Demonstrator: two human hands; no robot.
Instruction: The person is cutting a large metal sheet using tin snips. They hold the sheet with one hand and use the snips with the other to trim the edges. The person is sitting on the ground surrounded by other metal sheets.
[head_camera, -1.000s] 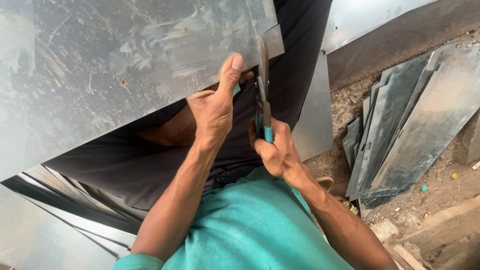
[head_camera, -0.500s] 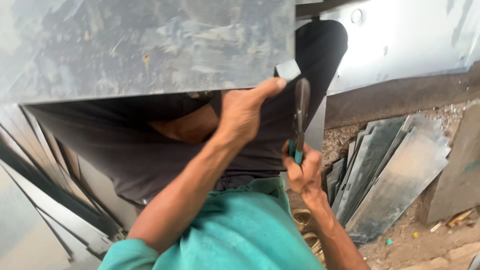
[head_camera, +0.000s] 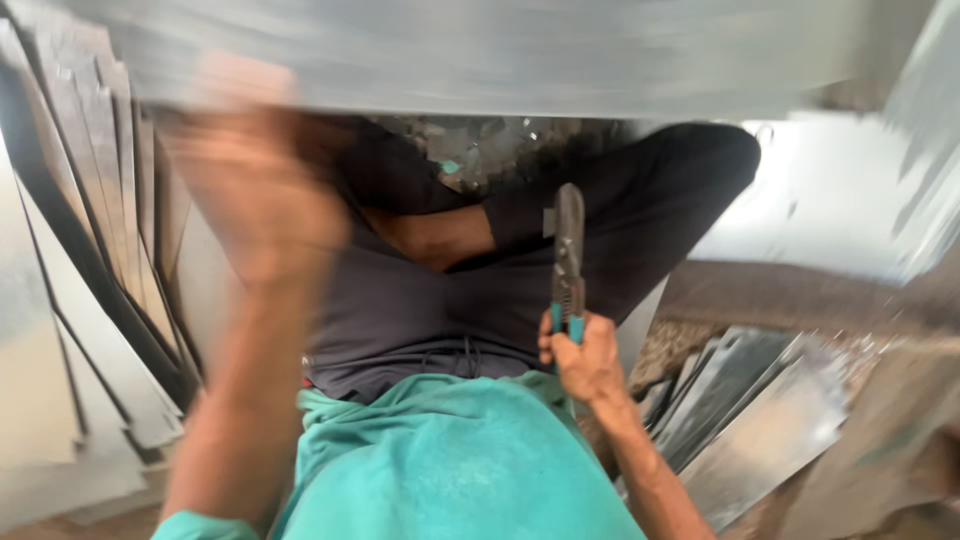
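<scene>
No packages, labels, signs or screens show anywhere here, only bare metal and cloth in blurred view.

A pair of tin snips (head_camera: 568, 262) stands nearly upright over the person's dark-trousered lap, the long grey metal blades pointing up and shut flat against each other. The handles below wear teal sleeves, and only their upper ends show above the right hand (head_camera: 588, 362), whose grip wraps around them. The blade tips stop short of the sheet above and touch nothing.

A large sheet of galvanised metal (head_camera: 480, 50) spans the whole top of the view, dull silver-grey and streaked by motion blur, its lower edge running almost level across the frame. The left hand (head_camera: 262, 190), heavily blurred, is raised at the sheet's lower edge on the left; whether it clasps the edge cannot be told.
</scene>
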